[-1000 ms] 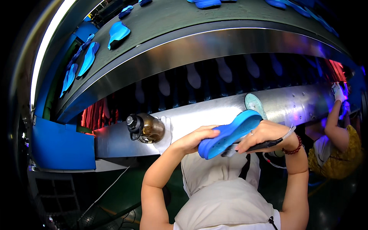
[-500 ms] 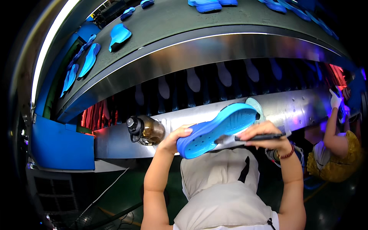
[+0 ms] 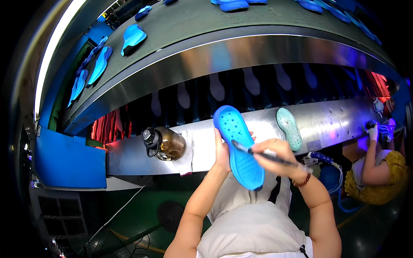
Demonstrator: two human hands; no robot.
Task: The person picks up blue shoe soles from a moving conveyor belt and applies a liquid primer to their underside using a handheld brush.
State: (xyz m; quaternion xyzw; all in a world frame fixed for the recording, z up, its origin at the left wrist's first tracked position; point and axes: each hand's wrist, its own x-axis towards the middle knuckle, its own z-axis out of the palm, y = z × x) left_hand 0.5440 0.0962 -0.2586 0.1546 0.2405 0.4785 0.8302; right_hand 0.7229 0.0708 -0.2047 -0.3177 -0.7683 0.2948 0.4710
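A blue shoe sole, dotted with small holes at its far end and ridged nearer me, is held over the metal ledge's front edge. My left hand wraps it from the left and beneath, some fingertips showing at its right side. In my right hand is a slim brush with a dark handle, its tip against the sole's middle. A pale green sole lies on the ledge, just beyond my right hand.
The steel ledge carries a brown bottle on a white cloth. Behind it, a conveyor belt bears several blue soles. Dark slots with sole shapes lie between. A co-worker is at the right.
The blue sole has turned from slanting up rightward to nearly upright, its holed end now far. My left hand moved right with it; the pale green sole is now fully visible.
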